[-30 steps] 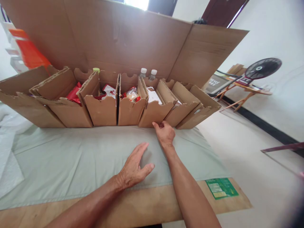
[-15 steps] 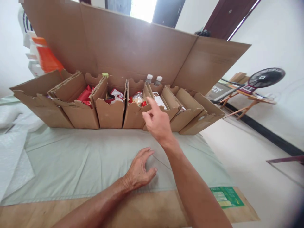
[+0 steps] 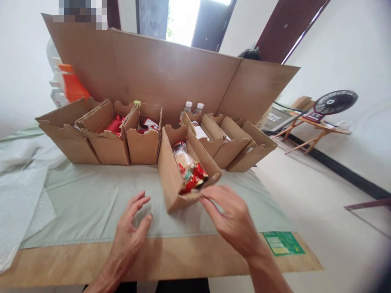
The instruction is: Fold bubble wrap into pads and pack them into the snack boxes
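Note:
My right hand [image 3: 230, 211] pinches the front edge of a narrow cardboard box [image 3: 171, 183], which stands out from the row toward me, slightly turned. Inside this box lie packets in clear and red wrapping [image 3: 194, 173]. My left hand [image 3: 132, 224] hovers over the green cloth to the left of the box, fingers apart, holding nothing. Behind it stand more cardboard boxes: one with a red packet [image 3: 115, 125], one with a red and white packet [image 3: 149, 125], and one with a white item [image 3: 200, 131].
A tall cardboard panel [image 3: 171, 73] rises behind the boxes. Two clear bottles with white caps [image 3: 187, 108] and an orange bottle [image 3: 73, 85] stand near it. Bubble wrap [image 3: 24, 203] lies at left on the cloth [image 3: 91, 203]. A fan [image 3: 334, 103] sits on a small table at right.
My right hand has taken hold of the box with the red and clear packets and drawn it out of the row toward me. My left hand has moved left.

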A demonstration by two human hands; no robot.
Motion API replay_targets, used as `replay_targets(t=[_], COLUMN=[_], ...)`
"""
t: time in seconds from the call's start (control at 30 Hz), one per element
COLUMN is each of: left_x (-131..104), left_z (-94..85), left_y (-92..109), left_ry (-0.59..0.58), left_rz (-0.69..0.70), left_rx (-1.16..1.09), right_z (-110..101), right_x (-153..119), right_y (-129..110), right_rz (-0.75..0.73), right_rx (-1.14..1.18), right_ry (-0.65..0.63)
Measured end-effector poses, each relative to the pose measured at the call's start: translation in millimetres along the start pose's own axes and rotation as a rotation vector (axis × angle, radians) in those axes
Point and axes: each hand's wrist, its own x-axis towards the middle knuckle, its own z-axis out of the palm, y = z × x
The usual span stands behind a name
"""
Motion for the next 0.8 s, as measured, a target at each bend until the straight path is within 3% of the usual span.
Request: replay_targets(t=[0.07,0.2,0.27,0.4,0.47,0.57,0.8], left_x=[-0.4,7.2,9.9,4.1,-0.7,3.2,68.5], left_z=[-8.6,-12.6,-8.0,9.0,16.8,22.1,20.7], left_y=[-0.3,9.8,18.2,37.3,43.5,43.1,22.4], left_ry=[0.009,-0.057,-0.136,-0.389,-0.452,-0.393,-0.146], left_rz=[0.007,-0.066,-0.106,-0.061,-0.037,-0.067,-0.098], left_rx=[-0.007,-0.025,-0.057,-0.147,-0.179,-0.176,-0.161], right_z=[-27.8,-62.1,-62.3,-35.6,-19.8,-2.6,42.0], right_x=[-40.1,-123.1,-158.2,-190.5,-184.1,-152.0,-54.1], right_y=[4.8,23.8,26.2,16.1,13.6,21.8,68.1], right_rz=[0.085,0.677,0.832,0.858,0.848,0.821,0.639], right_rx=[-0.023,-0.217,-0.12,0.133,0.145,0.187,0.287], right_ry=[0.133,0.464,0.389,0.123,0.115,0.072,0.024])
